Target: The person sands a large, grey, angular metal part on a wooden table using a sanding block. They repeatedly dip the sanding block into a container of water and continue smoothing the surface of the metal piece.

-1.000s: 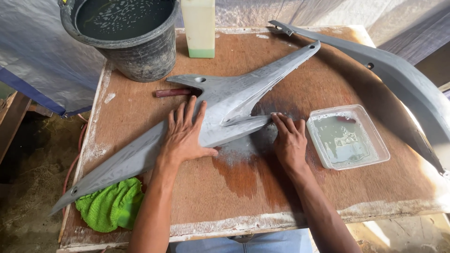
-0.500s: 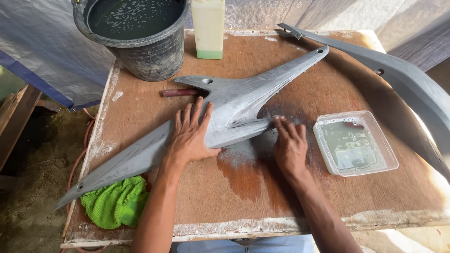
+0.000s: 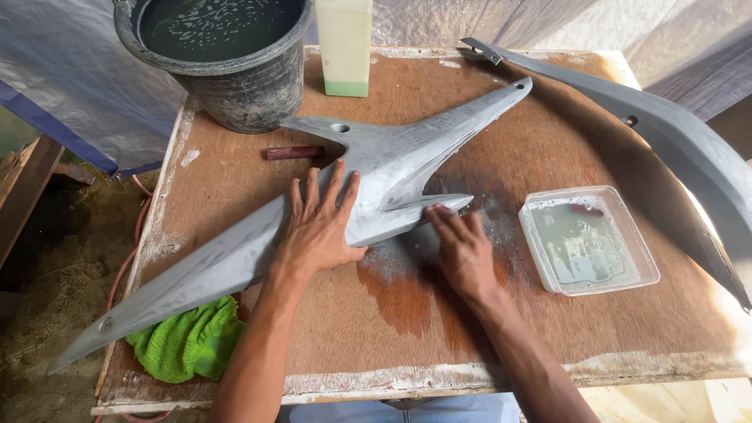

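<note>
Grey primed fairing panel (image 3: 313, 227) lies diagonally across wet plywood table (image 3: 548, 337). Left hand (image 3: 317, 227) is open, palm flat on panel's middle, pinning it; best to keep firm downward pressure w/ even strokes. Right hand (image 3: 462, 247) has fingers flat at lower fin edge; can't tell if it holds abrasive. Beyond: water tray (image 3: 587, 243), bucket (image 3: 219, 63).

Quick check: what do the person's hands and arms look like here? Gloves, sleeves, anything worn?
Both are bare. The left hand and right hand have no gloves, and no rings or watch show on the fingers or wrists. The forearms are uncovered down to the bottom edge of the picture, with no sleeve in view. No cables, straps or markings are visible on either arm.
</note>
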